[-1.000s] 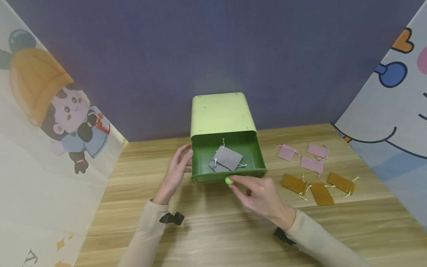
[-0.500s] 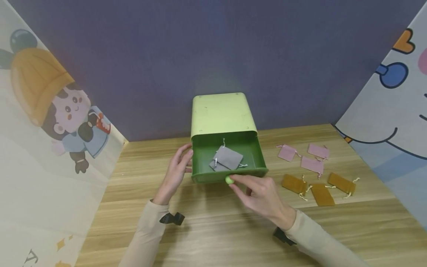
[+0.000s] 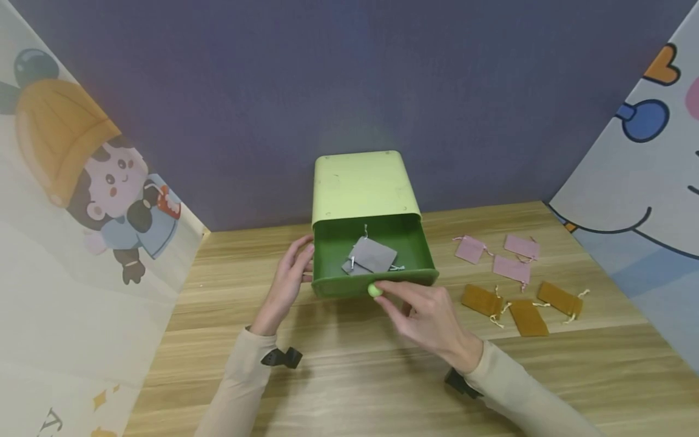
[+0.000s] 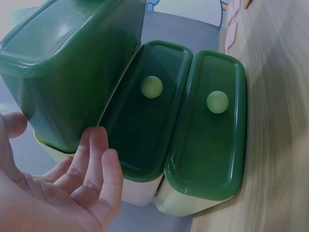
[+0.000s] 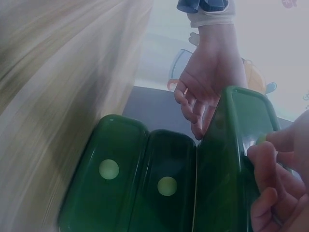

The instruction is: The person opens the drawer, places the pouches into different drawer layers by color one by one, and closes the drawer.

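Note:
A light green cabinet (image 3: 363,185) stands on the wooden table with its dark green top drawer (image 3: 349,286) pulled out. Grey drawstring pouches (image 3: 371,257) lie inside it. My right hand (image 3: 395,301) pinches the drawer's pale green knob (image 3: 374,290); in the right wrist view its fingers (image 5: 273,179) curl at the drawer front (image 5: 236,159). My left hand (image 3: 293,270) lies with straight fingers against the drawer's left side. In the left wrist view that hand (image 4: 72,188) is beside the raised drawer (image 4: 72,72), above two closed lower drawers (image 4: 145,121) (image 4: 212,140).
Three pink pouches (image 3: 510,255) and three brown pouches (image 3: 519,306) lie on the table (image 3: 355,376) to the right of the cabinet. A dark wall stands behind, and patterned cloth panels rise on both sides.
The top drawer has slid a little back into the cabinet, and my right hand on the knob moved with it. My left hand has stayed at the drawer's side.

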Demonstrator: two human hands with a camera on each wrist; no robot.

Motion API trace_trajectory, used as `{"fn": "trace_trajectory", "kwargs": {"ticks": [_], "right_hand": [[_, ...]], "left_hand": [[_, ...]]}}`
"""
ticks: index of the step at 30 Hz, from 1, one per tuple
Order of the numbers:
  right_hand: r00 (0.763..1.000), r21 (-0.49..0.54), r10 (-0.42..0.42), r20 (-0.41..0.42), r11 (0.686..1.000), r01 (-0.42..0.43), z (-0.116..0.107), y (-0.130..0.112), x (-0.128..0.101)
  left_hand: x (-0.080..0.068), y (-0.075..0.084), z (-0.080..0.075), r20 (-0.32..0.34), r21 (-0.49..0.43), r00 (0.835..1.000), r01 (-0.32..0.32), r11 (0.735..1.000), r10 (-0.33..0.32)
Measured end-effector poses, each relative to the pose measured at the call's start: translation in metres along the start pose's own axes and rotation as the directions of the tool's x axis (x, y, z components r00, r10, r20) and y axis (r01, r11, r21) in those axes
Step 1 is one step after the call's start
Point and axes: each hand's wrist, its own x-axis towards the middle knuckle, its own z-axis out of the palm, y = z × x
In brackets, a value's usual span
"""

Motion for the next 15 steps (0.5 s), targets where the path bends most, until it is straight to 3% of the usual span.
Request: {"fn": "trace_trajectory", "kwargs": {"ticks": [15], "right_hand": [[0.999, 0.007, 0.028, -0.026, 1.0, -0.028, 0.0034, 0.0049, 0.0037]], "left_hand": [[-0.0009, -0.0003, -0.001, 0.01, -0.015, 1.0, -0.007, 1.0, 0.007]]}}
